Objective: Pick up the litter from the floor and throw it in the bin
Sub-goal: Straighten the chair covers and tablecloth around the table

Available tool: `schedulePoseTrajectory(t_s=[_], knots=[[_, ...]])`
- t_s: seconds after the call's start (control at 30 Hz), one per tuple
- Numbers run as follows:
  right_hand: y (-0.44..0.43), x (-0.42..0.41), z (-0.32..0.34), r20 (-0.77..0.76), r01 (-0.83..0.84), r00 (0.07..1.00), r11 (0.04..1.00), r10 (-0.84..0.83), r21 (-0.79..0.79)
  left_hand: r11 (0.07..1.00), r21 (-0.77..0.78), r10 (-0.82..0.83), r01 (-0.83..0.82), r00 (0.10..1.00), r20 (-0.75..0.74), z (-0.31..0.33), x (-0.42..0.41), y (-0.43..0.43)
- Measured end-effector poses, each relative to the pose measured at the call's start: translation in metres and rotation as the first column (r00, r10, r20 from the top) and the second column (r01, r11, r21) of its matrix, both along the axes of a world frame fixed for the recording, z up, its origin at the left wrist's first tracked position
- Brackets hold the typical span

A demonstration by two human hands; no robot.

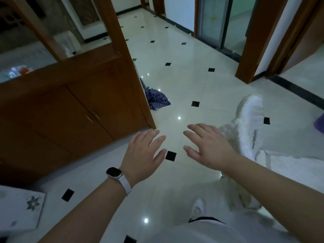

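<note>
Readable text: none in view
Watch [114,172] screen: dark, no digits legible
Box [21,207] at lower left edge: flower print only, no lettering legible

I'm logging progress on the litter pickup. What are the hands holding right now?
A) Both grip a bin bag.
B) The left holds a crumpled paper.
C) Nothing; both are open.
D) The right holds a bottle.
C: the left hand and the right hand both hover over the tiled floor with fingers spread, nothing in either.
</note>
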State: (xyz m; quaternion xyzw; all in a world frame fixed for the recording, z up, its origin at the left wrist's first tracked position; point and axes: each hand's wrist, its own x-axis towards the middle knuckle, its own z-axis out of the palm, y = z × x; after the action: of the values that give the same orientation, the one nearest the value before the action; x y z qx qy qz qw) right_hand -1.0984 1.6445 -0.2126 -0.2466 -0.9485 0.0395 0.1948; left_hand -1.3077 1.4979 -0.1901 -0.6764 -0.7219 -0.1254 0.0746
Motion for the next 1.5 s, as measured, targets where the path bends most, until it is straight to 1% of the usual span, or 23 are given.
schedulePoseTrajectory(t_s=[0.13, 0.23, 0.33, 0.47, 0.6, 0.67, 0.73, 0.83, 0.9, 0.97, 1.07, 1.17, 1.33, 1.4, 1.5], knots=[[0.061, -0.023, 0.008, -0.018, -0.006, 1.0, 1.0, 0.007, 0.03, 1.0, -0.007, -0.023, 0.022, 0.999, -0.032, 0.011, -0.024, 0.067], [0.098, -0.029, 0.005, -0.01, 0.036, 0.999, 0.999, -0.035, 0.037, 0.998, -0.008, -0.058, 0.058, 0.998, -0.024, 0.011, -0.034, 0.109], [0.124, -0.029, 0.001, -0.02, 0.112, 0.994, 0.993, -0.111, 0.034, 0.991, 0.023, -0.128, 0.129, 0.992, -0.023, 0.008, -0.042, 0.147], [0.157, -0.031, -0.001, 0.002, 0.204, 0.979, 0.978, -0.204, 0.045, 0.972, 0.033, -0.23, 0.231, 0.973, -0.027, 0.002, -0.062, 0.203], [0.182, -0.031, -0.007, 0.024, 0.349, 0.937, 0.937, -0.349, 0.027, 0.928, 0.038, -0.372, 0.372, 0.928, -0.002, -0.015, -0.078, 0.264], [0.193, -0.03, -0.01, 0.072, 0.427, 0.901, 0.904, -0.427, 0.013, 0.896, 0.026, -0.444, 0.444, 0.896, 0.025, -0.024, -0.086, 0.3], [0.204, -0.032, -0.01, 0.129, 0.523, 0.845, 0.852, -0.519, 0.005, 0.852, 0.032, -0.523, 0.522, 0.851, 0.041, -0.031, -0.092, 0.335], [0.209, -0.041, -0.006, 0.18, 0.678, 0.724, 0.735, -0.666, -0.005, 0.748, 0.087, -0.664, 0.658, 0.743, 0.082, -0.032, -0.098, 0.382], [0.212, -0.052, -0.003, 0.201, 0.738, 0.658, 0.675, -0.725, 0.016, 0.673, 0.103, -0.74, 0.733, 0.666, 0.09, -0.031, -0.101, 0.413], [0.215, -0.064, 0.001, 0.239, 0.791, 0.593, 0.612, -0.769, 0.01, 0.614, 0.082, -0.788, 0.785, 0.606, 0.105, -0.033, -0.102, 0.44], [0.206, -0.078, 0.002, 0.213, 0.886, 0.45, 0.463, -0.867, 0.01, 0.486, 0.071, -0.868, 0.871, 0.473, 0.148, -0.037, -0.095, 0.465], [0.188, -0.083, -0.001, 0.177, 0.943, 0.326, 0.332, -0.929, 0.007, 0.353, 0.073, -0.93, 0.933, 0.341, 0.14, -0.041, -0.076, 0.482], [0.161, -0.069, -0.007, 0.2, 0.992, 0.119, 0.123, -0.972, 0.007, 0.171, 0.094, -0.977, 0.981, 0.157, 0.146, -0.039, -0.028, 0.498], [0.155, -0.062, -0.011, 0.221, 0.998, 0.057, 0.053, -0.974, -0.024, 0.125, 0.085, -0.98, 0.988, 0.109, 0.167, -0.039, -0.01, 0.502], [0.152, -0.051, -0.015, 0.244, 0.999, 0.009, -0.001, -0.97, -0.039, 0.087, 0.04, -0.972, 0.995, 0.076, 0.222, -0.041, 0.014, 0.505]])
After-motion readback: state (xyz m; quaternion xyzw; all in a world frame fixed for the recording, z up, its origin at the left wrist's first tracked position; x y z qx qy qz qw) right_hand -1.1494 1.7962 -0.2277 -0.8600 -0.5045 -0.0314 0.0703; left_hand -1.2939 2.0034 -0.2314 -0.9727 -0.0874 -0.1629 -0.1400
